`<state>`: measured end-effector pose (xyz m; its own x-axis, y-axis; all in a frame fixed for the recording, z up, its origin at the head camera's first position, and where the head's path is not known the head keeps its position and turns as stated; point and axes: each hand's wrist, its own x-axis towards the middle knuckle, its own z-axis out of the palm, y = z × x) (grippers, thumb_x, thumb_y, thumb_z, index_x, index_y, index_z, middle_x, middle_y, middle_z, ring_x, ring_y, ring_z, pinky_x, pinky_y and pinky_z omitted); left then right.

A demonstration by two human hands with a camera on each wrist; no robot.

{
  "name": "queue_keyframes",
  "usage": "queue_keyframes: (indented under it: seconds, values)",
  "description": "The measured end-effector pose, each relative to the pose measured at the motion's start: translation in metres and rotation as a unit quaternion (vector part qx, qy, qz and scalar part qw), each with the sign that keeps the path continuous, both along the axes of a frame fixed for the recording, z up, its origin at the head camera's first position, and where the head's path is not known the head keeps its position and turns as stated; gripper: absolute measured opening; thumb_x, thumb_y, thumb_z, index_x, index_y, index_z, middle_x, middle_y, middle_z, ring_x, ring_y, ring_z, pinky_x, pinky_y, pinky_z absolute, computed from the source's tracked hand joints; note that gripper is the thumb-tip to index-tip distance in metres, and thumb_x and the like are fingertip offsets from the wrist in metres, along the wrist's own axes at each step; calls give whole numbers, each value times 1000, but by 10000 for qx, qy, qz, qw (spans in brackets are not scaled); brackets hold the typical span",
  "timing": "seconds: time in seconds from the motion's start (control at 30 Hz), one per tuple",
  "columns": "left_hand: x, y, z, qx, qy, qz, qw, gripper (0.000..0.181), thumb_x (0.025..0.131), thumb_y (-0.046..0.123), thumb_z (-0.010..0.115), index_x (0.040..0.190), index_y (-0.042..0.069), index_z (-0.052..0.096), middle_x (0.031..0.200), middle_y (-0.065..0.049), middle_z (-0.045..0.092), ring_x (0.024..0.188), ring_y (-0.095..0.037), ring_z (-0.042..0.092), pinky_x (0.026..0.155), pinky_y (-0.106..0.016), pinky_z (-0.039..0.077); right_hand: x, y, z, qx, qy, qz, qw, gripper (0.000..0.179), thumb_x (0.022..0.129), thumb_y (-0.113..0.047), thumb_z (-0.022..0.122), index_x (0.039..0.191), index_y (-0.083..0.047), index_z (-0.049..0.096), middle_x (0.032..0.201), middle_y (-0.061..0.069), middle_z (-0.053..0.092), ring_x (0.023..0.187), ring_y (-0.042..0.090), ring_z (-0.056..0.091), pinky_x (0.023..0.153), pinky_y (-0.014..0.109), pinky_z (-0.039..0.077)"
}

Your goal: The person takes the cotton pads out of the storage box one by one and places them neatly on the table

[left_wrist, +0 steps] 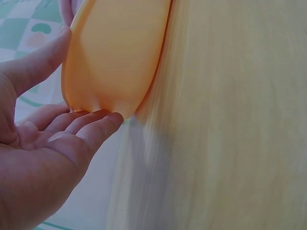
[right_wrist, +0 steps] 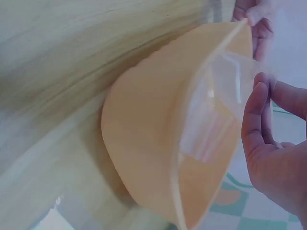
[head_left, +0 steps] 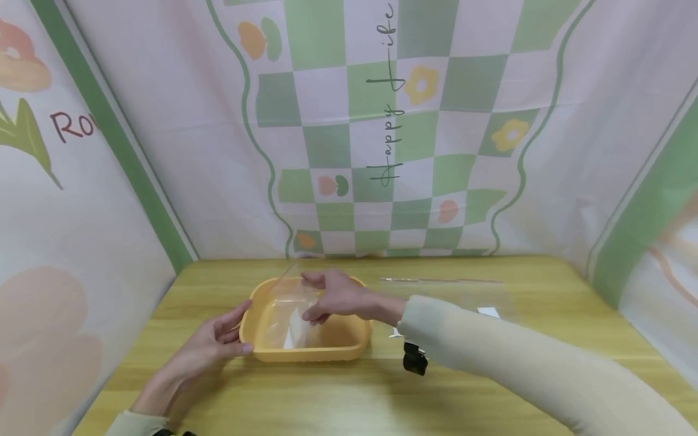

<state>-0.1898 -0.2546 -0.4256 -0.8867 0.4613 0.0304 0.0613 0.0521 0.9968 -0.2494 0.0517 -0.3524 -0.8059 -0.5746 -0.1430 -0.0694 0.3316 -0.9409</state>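
A yellow plastic basin [head_left: 308, 355] stands on the wooden table. At its left end my left hand [head_left: 202, 346] grips it, thumb at the rim and fingertips against the outer wall [left_wrist: 115, 52]. My right hand [head_left: 342, 295] is over the basin's opening. Between its thumb and fingers it pinches the edge of a clear plastic sheet [right_wrist: 228, 79], which has a white patch [head_left: 294, 330] on it. The lower part of the sheet hangs inside the basin, as the right wrist view shows.
Another clear plastic sheet [head_left: 458, 295] lies flat to the right of the basin, with a white label [head_left: 488, 312] on it, partly covered by the right arm. A patterned curtain [head_left: 365, 139] hangs behind the table [head_left: 327, 399].
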Motion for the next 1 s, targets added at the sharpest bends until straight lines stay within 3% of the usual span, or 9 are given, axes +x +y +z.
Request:
queue_keyframes:
  seconds: [0.33,0.5,0.73,1.0]
  values:
    - [1,0,-1,-10,-37,10,10000,94,94,-3,75,162,-11,11,168,-29,7,145,-57,27,107,-32,50,8,33,36,-186,75,17,9998,97,84,4,84,165,-5,31,167,14,36,76,25,75,74,37,66]
    - [2,-1,-1,-58,-47,118,9999,94,93,-3,76,162,-11,12,168,-28,8,146,-56,27,107,-31,49,17,52,45,-307,97,6,9995,99,85,0,84,166,-6,27,170,12,31,79,27,75,78,41,65]
    - [1,-1,-1,-79,-17,130,9999,96,92,-2,77,162,-12,11,168,-29,8,145,-57,27,107,-31,49,33,83,46,-571,52,-4,9984,99,88,-3,83,168,-10,24,172,9,28,80,26,74,77,38,64]
    - [1,-1,-2,-163,-96,148,9997,98,92,0,78,162,-11,11,169,-27,9,146,-56,28,107,-30,49,53,125,34,-890,-25,-163,9959,101,90,-2,80,168,-8,17,174,13,18,78,23,72,75,34,65]
